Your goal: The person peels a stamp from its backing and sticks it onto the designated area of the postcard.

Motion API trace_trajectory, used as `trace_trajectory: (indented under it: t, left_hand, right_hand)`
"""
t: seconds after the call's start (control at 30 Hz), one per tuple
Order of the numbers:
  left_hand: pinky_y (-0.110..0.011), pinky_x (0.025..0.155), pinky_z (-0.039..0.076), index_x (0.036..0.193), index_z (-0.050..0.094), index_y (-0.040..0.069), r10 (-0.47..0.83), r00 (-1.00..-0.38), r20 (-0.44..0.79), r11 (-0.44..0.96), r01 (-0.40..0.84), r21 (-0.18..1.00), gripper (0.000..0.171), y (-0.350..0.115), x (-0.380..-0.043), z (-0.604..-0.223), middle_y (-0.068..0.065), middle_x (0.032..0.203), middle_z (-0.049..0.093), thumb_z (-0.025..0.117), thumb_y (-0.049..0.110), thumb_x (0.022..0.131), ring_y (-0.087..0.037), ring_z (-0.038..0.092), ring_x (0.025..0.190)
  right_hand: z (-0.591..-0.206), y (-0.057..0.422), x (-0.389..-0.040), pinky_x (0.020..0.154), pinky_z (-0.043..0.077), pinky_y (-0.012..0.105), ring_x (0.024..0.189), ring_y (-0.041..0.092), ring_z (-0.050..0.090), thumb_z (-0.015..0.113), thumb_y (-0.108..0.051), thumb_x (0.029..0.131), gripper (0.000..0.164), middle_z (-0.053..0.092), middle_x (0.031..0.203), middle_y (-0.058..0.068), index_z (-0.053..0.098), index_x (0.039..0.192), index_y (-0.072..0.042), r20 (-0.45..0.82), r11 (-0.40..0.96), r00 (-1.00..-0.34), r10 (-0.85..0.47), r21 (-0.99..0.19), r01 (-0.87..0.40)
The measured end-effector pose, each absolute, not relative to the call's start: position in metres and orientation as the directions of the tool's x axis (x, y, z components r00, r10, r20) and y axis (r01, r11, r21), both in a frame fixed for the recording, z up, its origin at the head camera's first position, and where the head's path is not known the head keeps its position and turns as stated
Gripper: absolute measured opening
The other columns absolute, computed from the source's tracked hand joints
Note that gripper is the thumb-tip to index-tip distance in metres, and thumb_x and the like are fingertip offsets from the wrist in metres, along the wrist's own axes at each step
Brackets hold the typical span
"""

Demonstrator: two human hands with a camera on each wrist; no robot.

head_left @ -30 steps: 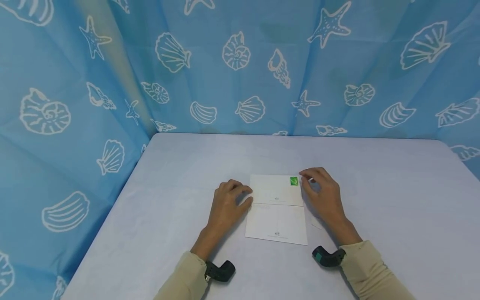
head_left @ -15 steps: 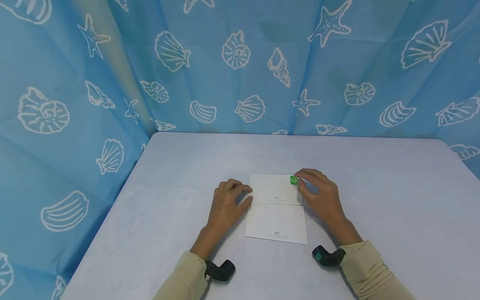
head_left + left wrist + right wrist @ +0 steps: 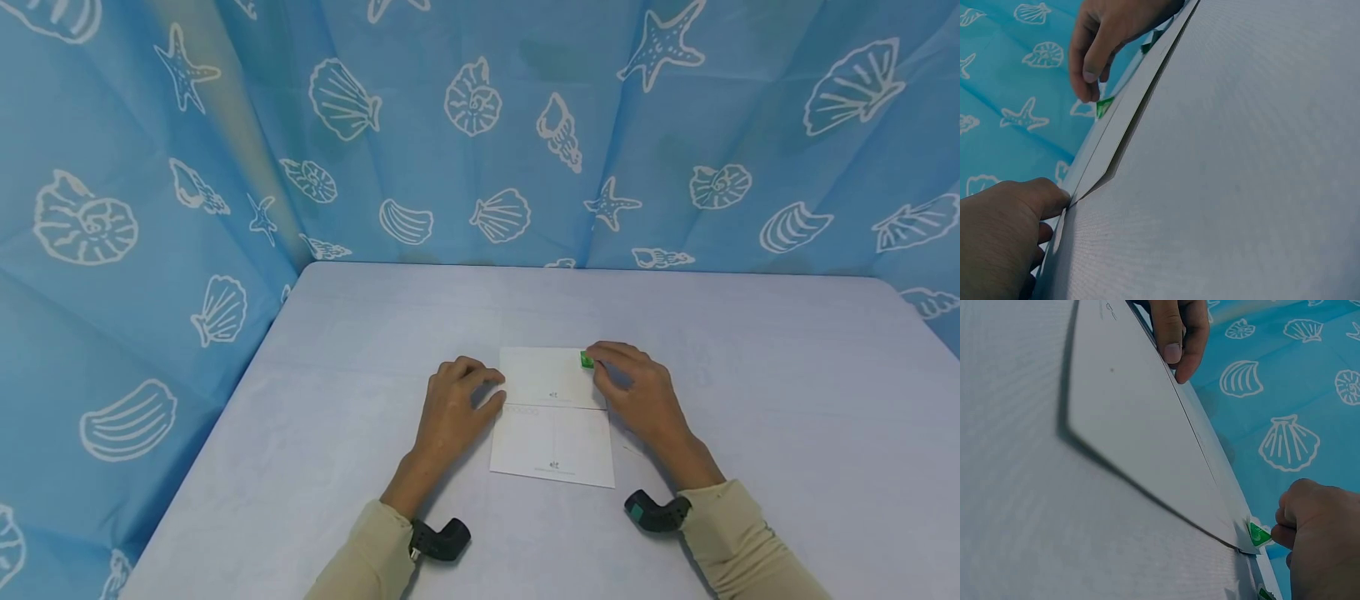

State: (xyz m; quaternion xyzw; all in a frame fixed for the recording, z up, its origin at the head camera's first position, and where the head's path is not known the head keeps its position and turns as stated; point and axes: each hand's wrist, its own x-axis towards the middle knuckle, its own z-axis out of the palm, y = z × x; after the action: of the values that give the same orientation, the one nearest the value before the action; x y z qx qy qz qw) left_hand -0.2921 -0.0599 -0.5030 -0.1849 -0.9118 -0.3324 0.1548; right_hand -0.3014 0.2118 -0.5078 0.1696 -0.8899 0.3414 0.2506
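A white card [image 3: 555,446] in two panels, parted by a line across its middle, lies between my hands. Small print marks each panel, and the near edge stands off the table. My left hand [image 3: 457,404] has bent fingers at the card's left edge, thumb and index fingertips touching it. At the upper right corner sits a green stamp [image 3: 587,360] with a pale jagged border, its right part hidden behind fingers. Its edge is pinched by my right hand [image 3: 637,387], thumb against forefinger. In the right wrist view the stamp [image 3: 1259,534] tilts up off the panel.
A second small green piece [image 3: 1265,594] shows past the card corner in the right wrist view, hidden under the right hand from above. A white-covered table [image 3: 787,400] carries everything. Behind and left hangs a blue shell-print curtain [image 3: 420,167].
My right hand has moved a little left from beside the card onto the stamp's edge, now covering part of it. The left hand and card have stayed put.
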Motion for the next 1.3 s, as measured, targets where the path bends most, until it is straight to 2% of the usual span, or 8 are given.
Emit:
trace_trajectory:
  t: [0.3,1.3]
  left_hand:
    - [-0.042,0.096,0.042,0.104,0.076,0.016,0.228,-0.889,0.398,0.717,0.429,0.549,0.016,-0.06,-0.293,-0.5037,-0.001,0.106,0.062,0.078,0.02,0.088,-0.023,0.054,0.103]
    - [-0.043,0.097,0.041,0.104,0.077,0.016,0.228,-0.893,0.387,0.722,0.422,0.548,0.017,-0.0591,-0.293,-0.5049,-0.001,0.106,0.062,0.078,0.021,0.088,-0.023,0.054,0.103]
  right_hand:
    - [-0.5076,0.2111,-0.3013,0.099,0.048,0.051,0.118,0.032,0.06,0.068,0.001,0.09,0.026,0.068,0.122,0.01,0.075,0.113,-0.009,0.503,0.713,-0.851,-0.15,-0.542,-0.445]
    - [-0.5112,0.214,-0.3007,0.095,0.05,0.051,0.117,0.034,0.061,0.073,-0.002,0.09,0.024,0.068,0.121,0.014,0.076,0.113,-0.005,0.466,0.71,-0.865,-0.187,-0.545,-0.447]
